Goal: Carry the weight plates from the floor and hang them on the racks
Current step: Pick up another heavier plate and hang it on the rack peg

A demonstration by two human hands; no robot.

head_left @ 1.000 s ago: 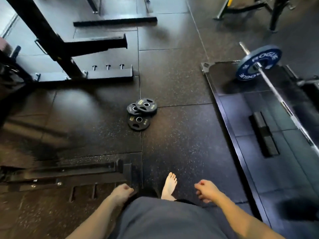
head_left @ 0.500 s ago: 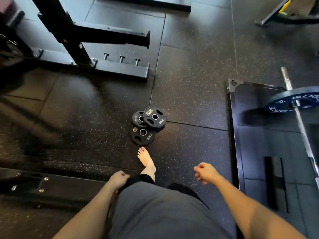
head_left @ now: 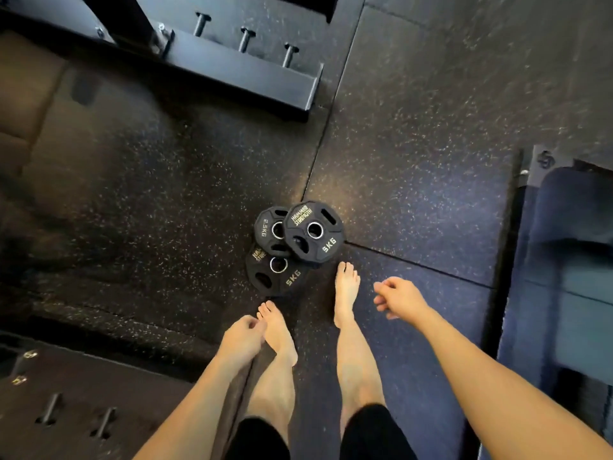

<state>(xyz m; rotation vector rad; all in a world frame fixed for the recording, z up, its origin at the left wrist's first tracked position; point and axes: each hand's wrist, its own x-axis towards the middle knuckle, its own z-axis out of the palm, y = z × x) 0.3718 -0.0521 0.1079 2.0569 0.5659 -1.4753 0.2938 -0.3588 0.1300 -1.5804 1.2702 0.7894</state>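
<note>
Plates lay in a small overlapping pile on the speckled black rubber floor (head_left: 414, 134), right at a seam where the floor tiles met. The top round black rubber plate marked 5KG (head_left: 313, 230) rested partly over a smaller round black plate marked 2.5KG (head_left: 268, 229), and both overlapped a second black 5KG plate (head_left: 277, 272) nearest the person. All three had bright metal centre rings and grip slots.

The person stood barefoot just behind the pile. The right foot (head_left: 346, 292) was planted with its toes just beside the top plate's edge; the left foot (head_left: 278, 330) sat just short of the nearest plate.

Neither hand touched a plate. The left hand (head_left: 241, 336) hung beside the left foot with fingers loosely curled and nothing in them. The right hand (head_left: 399, 297) hovered to the right of the right foot, fingers also loosely bent and empty.

A black steel rack base (head_left: 232, 71) ran across the upper left, with three short upright pegs (head_left: 244, 39) standing along it, well apart from the pile. Another dark metal frame with pegs (head_left: 49, 410) lay at the lower left. A dark blue platform (head_left: 564, 260) bordered the right side.
</note>
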